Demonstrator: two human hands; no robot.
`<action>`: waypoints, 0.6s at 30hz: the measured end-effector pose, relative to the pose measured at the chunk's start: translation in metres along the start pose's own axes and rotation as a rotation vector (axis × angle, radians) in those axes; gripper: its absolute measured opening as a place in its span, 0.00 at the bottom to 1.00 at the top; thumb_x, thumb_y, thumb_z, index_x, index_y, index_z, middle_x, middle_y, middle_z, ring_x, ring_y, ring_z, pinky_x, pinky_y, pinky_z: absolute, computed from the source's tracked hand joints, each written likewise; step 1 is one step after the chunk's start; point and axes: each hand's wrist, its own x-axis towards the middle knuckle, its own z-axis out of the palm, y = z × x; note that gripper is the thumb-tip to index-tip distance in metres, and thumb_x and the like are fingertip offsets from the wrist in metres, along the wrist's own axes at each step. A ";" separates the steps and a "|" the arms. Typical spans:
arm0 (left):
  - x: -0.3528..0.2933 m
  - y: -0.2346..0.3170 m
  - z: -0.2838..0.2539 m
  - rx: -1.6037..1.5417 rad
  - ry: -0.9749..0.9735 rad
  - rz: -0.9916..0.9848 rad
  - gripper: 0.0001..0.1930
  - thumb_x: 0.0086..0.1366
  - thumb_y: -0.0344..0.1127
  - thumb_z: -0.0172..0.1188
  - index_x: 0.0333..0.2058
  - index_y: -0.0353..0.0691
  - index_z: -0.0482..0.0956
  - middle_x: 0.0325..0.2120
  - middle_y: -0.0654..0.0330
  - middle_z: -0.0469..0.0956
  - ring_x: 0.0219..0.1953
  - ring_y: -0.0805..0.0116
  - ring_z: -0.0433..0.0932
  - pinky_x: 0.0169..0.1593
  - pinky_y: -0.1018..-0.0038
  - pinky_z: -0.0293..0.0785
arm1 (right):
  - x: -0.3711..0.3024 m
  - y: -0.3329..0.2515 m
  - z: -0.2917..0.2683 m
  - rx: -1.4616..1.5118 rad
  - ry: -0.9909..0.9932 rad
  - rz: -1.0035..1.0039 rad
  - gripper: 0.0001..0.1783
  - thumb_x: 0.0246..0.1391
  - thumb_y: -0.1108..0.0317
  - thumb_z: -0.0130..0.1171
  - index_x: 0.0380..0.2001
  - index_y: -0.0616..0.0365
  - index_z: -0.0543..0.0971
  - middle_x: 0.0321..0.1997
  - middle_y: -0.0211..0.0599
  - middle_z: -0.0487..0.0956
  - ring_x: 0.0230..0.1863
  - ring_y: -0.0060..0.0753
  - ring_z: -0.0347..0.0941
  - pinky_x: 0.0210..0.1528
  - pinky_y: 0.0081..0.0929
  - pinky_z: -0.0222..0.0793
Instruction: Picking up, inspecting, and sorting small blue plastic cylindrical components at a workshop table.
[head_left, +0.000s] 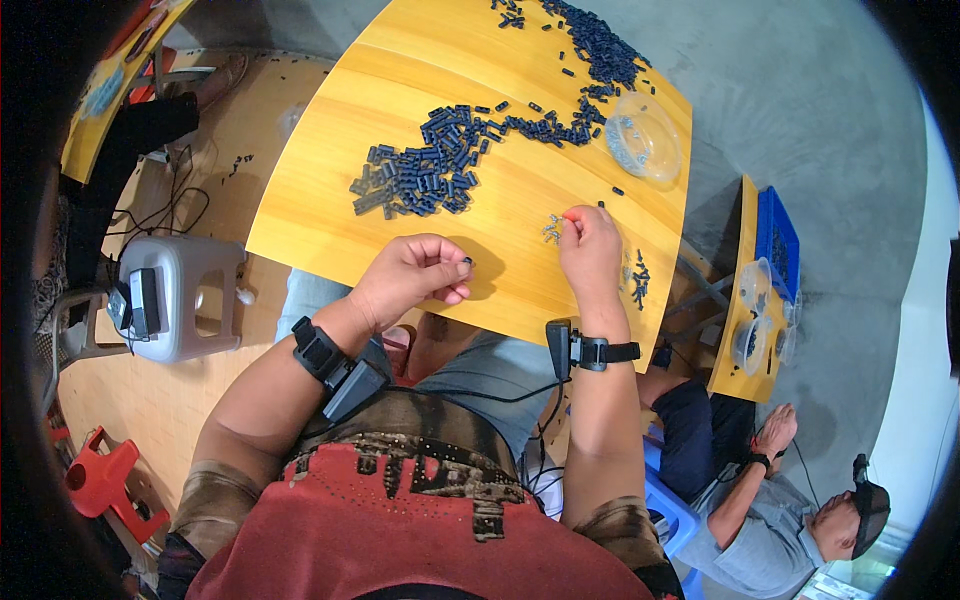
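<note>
Wood of a warm yellow, smooth and faintly grained, makes the table (330,215) that fills the upper middle of the view, its near edge bending just above the person's lap. Across it sprawls a heap of small dark blue plastic blocks (425,170), short and rectangular, matte, trailing away in a thin chain toward a second heap (598,45) near the far edge. A shallow clear plastic bowl (645,138), round and glossy, sits near the table's right edge with a few small pieces inside. The left hand (410,278) is curled into a loose fist near the front edge, pinching one dark block (467,262) between thumb and fingertips. The right hand (590,250) reaches a little farther in, its fingertips closed on something among a small cluster of pale grey metal parts (552,230); what exactly it grips is too small to tell. A few more dark pieces (640,280) lie by the right edge beside that wrist. Both wrists carry black strapped devices with cables. Bare wood lies open between the big heap and the hands, and along the left front corner. Beside the table stands a grey plastic stool (180,295); another person (770,510) sits at lower right by a narrower yellow table (745,290).
</note>
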 end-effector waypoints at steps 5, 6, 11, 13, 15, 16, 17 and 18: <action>0.001 0.001 0.000 0.014 0.001 -0.001 0.06 0.62 0.31 0.56 0.35 0.35 0.74 0.31 0.61 0.77 0.30 0.74 0.77 0.35 0.80 0.75 | 0.000 -0.004 -0.002 0.025 0.108 -0.015 0.03 0.46 0.75 0.55 0.27 0.61 0.74 0.29 0.45 0.74 0.33 0.49 0.71 0.36 0.38 0.67; 0.000 0.002 0.001 0.008 0.001 0.000 0.06 0.62 0.31 0.56 0.35 0.35 0.74 0.31 0.61 0.77 0.30 0.74 0.77 0.34 0.80 0.76 | 0.000 -0.003 -0.002 0.024 0.110 -0.014 0.03 0.46 0.75 0.55 0.27 0.61 0.74 0.29 0.45 0.74 0.33 0.49 0.71 0.36 0.38 0.67; 0.000 0.001 0.000 0.004 0.012 -0.009 0.06 0.62 0.31 0.56 0.35 0.35 0.74 0.31 0.61 0.77 0.30 0.74 0.77 0.34 0.80 0.76 | -0.003 -0.008 -0.003 0.129 0.089 0.044 0.03 0.46 0.76 0.54 0.28 0.61 0.74 0.28 0.44 0.74 0.32 0.45 0.71 0.35 0.35 0.68; 0.000 0.000 0.000 -0.001 0.006 -0.013 0.06 0.62 0.31 0.56 0.35 0.35 0.74 0.31 0.61 0.77 0.30 0.74 0.77 0.34 0.80 0.76 | -0.007 -0.023 -0.011 0.184 0.050 0.057 0.03 0.46 0.77 0.54 0.28 0.61 0.74 0.28 0.43 0.73 0.31 0.45 0.71 0.34 0.34 0.68; 0.000 -0.002 -0.001 -0.004 0.007 -0.003 0.06 0.62 0.31 0.56 0.35 0.35 0.74 0.31 0.61 0.77 0.30 0.74 0.77 0.34 0.80 0.75 | -0.015 -0.039 -0.017 0.239 0.015 0.068 0.03 0.46 0.77 0.54 0.28 0.62 0.74 0.28 0.43 0.73 0.31 0.44 0.71 0.34 0.34 0.68; 0.000 -0.003 -0.001 -0.006 0.006 0.006 0.06 0.62 0.31 0.56 0.35 0.35 0.74 0.31 0.61 0.77 0.30 0.74 0.77 0.35 0.80 0.75 | -0.021 -0.046 -0.018 0.284 -0.026 0.047 0.03 0.46 0.77 0.54 0.28 0.62 0.74 0.28 0.43 0.73 0.31 0.45 0.71 0.34 0.34 0.68; -0.001 -0.002 0.000 -0.003 0.008 0.006 0.06 0.62 0.31 0.56 0.35 0.35 0.74 0.31 0.61 0.77 0.30 0.74 0.77 0.35 0.80 0.75 | -0.027 -0.052 -0.017 0.329 -0.068 0.026 0.03 0.46 0.77 0.55 0.28 0.62 0.73 0.28 0.43 0.73 0.31 0.45 0.71 0.34 0.35 0.68; -0.002 -0.001 0.002 -0.024 0.029 0.008 0.06 0.62 0.31 0.56 0.35 0.35 0.74 0.31 0.61 0.77 0.30 0.75 0.77 0.35 0.80 0.75 | -0.032 -0.059 -0.014 0.333 -0.068 0.025 0.03 0.46 0.77 0.55 0.28 0.62 0.73 0.28 0.43 0.73 0.31 0.45 0.71 0.34 0.35 0.68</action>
